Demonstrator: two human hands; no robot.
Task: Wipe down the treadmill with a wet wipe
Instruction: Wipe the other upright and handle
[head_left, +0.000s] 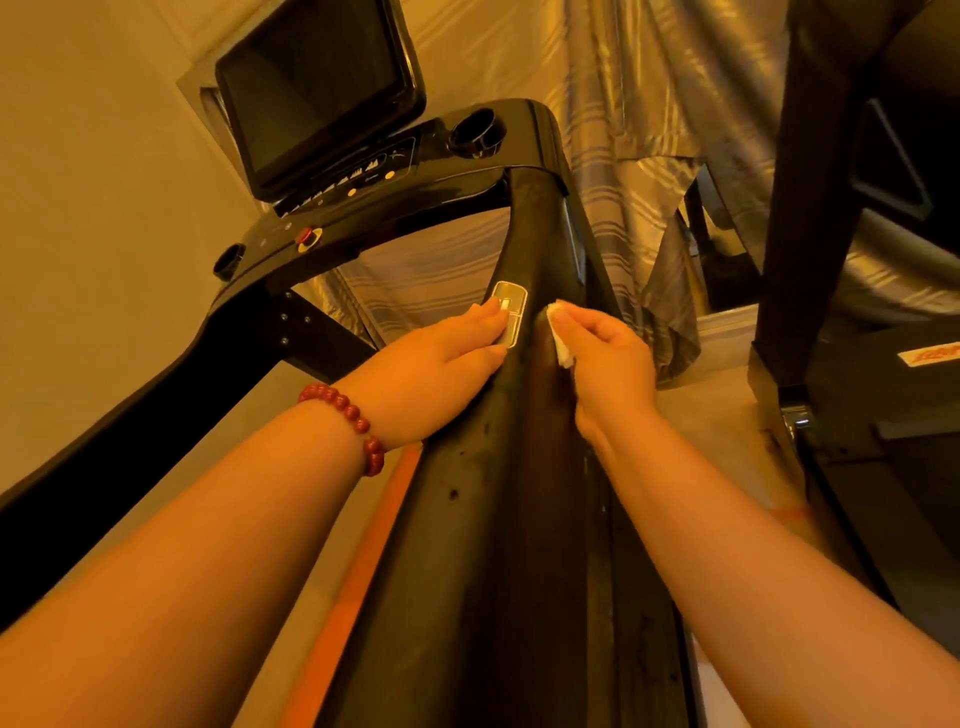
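The black treadmill's right handrail (524, 493) runs up the middle of the view to the console (415, 171). My right hand (608, 358) pinches a small white wet wipe (561, 343) and presses it on the rail's right side. My left hand (447, 364), with a red bead bracelet at the wrist, lies flat on the rail's left side. Its fingertips touch a silver button panel (511, 306).
A dark screen (317, 88) stands on the console, with a cup holder (475, 130) to its right and a red safety knob (307, 238) below. Striped grey curtains (639, 156) hang behind. Another dark machine (857, 260) stands at the right. A beige wall fills the left.
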